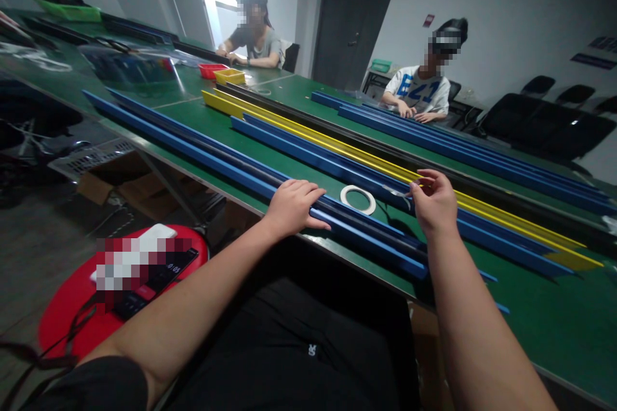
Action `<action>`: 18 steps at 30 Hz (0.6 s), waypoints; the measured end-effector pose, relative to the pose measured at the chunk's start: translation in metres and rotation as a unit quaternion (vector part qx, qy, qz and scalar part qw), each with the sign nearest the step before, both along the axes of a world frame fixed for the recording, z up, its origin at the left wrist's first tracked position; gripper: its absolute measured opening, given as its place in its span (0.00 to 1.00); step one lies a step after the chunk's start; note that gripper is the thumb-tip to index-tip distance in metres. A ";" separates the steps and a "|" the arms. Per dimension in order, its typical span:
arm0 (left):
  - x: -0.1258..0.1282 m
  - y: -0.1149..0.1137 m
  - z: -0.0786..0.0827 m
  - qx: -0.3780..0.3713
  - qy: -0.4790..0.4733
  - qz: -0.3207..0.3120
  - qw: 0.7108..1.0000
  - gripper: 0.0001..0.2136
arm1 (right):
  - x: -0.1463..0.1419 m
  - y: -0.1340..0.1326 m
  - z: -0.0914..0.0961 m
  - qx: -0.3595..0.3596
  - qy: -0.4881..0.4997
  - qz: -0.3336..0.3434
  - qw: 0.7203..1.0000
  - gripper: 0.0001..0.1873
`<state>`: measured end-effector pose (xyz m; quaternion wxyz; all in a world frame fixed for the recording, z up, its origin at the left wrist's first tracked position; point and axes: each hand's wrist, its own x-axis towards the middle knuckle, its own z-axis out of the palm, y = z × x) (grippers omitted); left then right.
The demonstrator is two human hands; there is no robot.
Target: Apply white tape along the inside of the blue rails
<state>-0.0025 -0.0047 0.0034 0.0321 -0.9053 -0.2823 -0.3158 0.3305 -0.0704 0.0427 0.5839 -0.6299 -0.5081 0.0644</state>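
Observation:
My left hand point(296, 207) grips a long blue channel strip point(366, 241) near the table's front edge, thumb on the near side and fingers over the top. A dark inner part runs along that channel. My right hand point(436, 202) is raised above the strips farther right, thumb and fingertips pinched together. A thin whitish strip point(398, 192) shows at its fingertips. Between my hands, a roll of white tape point(357, 200) lies flat on the table. Behind it stretch another blue channel point(299, 151) and a yellow channel point(308, 141), both partly hidden by my right hand.
Black strips and more blue channels point(434, 131) lie farther back on the green table point(284, 90). Red and yellow trays point(229, 76) stand toward the back. Two people point(255, 45) sit across. A red stool point(62, 308) holding a phone point(159, 282) is at my left.

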 end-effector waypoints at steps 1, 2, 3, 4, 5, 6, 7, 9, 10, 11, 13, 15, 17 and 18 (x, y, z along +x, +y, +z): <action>0.000 0.000 0.000 -0.001 0.000 0.000 1.000 0.35 | 0.000 0.000 0.000 0.002 0.007 0.001 1.000 0.22; 0.000 0.000 0.000 -0.001 0.001 0.000 1.000 0.35 | 0.000 0.001 0.000 0.003 0.014 0.001 1.000 0.22; 0.000 0.000 0.000 -0.001 0.002 0.001 1.000 0.36 | 0.001 0.001 -0.001 0.003 0.020 0.001 1.000 0.22; 0.000 0.000 0.000 0.000 0.003 0.001 1.000 0.36 | 0.002 0.002 -0.001 0.003 0.025 0.001 1.000 0.22; 0.000 0.000 0.000 0.001 0.004 0.002 1.000 0.36 | 0.003 0.003 -0.002 0.002 0.029 0.000 1.000 0.22; 0.000 0.000 0.000 0.001 0.004 0.001 1.000 0.36 | 0.003 0.003 -0.003 0.001 0.032 -0.002 0.999 0.22; 0.000 0.000 0.000 0.002 0.005 0.001 1.000 0.36 | 0.004 0.004 -0.003 0.000 0.037 -0.004 0.999 0.22; 0.000 0.000 0.000 0.001 0.004 0.001 1.000 0.36 | 0.005 0.004 -0.004 -0.003 0.046 -0.006 0.999 0.21; 0.000 0.000 0.000 0.000 0.003 0.001 1.000 0.36 | 0.006 0.004 -0.004 0.000 0.050 -0.008 0.999 0.21; 0.000 0.000 0.000 0.000 0.003 0.001 1.000 0.36 | 0.007 0.004 -0.003 0.006 0.056 -0.013 0.998 0.20; 0.000 -0.001 0.000 -0.001 0.003 0.001 1.000 0.36 | 0.009 0.004 -0.002 0.026 0.069 -0.024 0.997 0.19; 0.000 -0.001 0.000 -0.002 0.004 0.000 1.000 0.37 | 0.011 0.003 -0.001 0.050 0.085 -0.039 0.994 0.19; 0.000 -0.001 0.000 -0.003 0.005 0.000 1.000 0.37 | 0.013 0.003 0.000 0.064 0.095 -0.054 0.992 0.19; 0.000 -0.001 0.000 -0.003 0.005 0.000 1.000 0.37 | 0.013 0.003 0.000 0.071 0.098 -0.059 0.991 0.19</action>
